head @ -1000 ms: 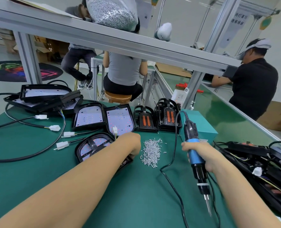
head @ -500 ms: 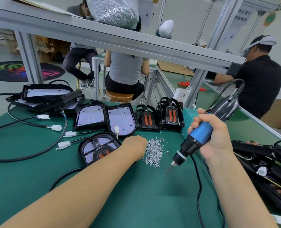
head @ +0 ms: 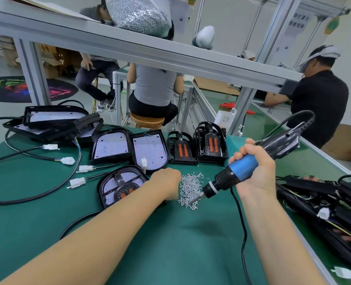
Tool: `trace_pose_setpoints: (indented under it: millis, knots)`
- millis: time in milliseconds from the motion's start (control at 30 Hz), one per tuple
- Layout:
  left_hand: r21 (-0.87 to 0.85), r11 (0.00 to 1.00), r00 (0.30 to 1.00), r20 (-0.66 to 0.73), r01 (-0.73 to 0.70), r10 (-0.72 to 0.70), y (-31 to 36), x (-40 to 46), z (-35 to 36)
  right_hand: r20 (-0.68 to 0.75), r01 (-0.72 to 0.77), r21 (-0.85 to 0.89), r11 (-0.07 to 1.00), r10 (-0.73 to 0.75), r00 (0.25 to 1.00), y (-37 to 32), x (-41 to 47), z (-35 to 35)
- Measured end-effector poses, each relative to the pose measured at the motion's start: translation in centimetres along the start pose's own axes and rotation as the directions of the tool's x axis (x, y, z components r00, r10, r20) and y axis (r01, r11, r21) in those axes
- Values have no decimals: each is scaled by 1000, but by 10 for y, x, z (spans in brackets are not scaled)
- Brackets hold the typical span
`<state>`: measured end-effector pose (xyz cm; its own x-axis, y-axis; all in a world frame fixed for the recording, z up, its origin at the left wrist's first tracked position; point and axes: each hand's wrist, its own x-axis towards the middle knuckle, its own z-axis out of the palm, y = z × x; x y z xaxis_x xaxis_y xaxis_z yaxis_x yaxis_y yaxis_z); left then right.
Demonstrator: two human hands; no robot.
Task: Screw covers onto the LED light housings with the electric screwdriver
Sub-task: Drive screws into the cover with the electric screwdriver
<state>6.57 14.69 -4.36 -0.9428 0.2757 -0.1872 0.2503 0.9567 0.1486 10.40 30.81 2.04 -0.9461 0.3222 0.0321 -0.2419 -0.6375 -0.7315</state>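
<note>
Our right hand gripping the electric screwdriver, its bit in the screw pile, our left hand beside the pile, fingers hidden, grasp unclear to us, green tabletop

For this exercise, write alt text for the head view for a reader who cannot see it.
The right hand grips a blue electric screwdriver, its tip in a pile of loose screws on a green table. The left hand rests beside a covered LED light housing.

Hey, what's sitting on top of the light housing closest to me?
A black cover with orange strips lies on the nearest housing, pink LED board showing through its openings. The left hand and forearm hide its right edge.
</note>
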Motion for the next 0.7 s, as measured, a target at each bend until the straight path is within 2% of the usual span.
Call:
trace_pose_setpoints:
  millis: [33,67,133,233,300,467,700]
  knots:
    - [-167,986,1000,-9,-9,7,-4,-1,-2,6,16,30,999,-16,1000,-1,-1,0]
    - [-373,928,1000,-13,-11,7,-8,-3,-4,13,32,59,998,-33,999,-1,-2,1]
    - [-726,687,999,-49,-34,-2,-22,-11,-9,34,59,114,992,-63,997,-3,-4,2]
    - [-943,316,991,-128,-106,-48,-48,-31,-10,77,75,166,983,-89,993,-5,-9,6]
    - [-983,131,987,-140,-129,-84,-60,-46,-8,100,73,197,978,-95,990,-4,-12,11]
    - [-978,-152,984,-127,-145,-124,-73,-77,2,147,60,252,966,-99,984,10,-22,37]
    - [-910,-376,979,-119,-173,-163,-76,-101,7,177,73,320,945,-135,975,32,-34,64]
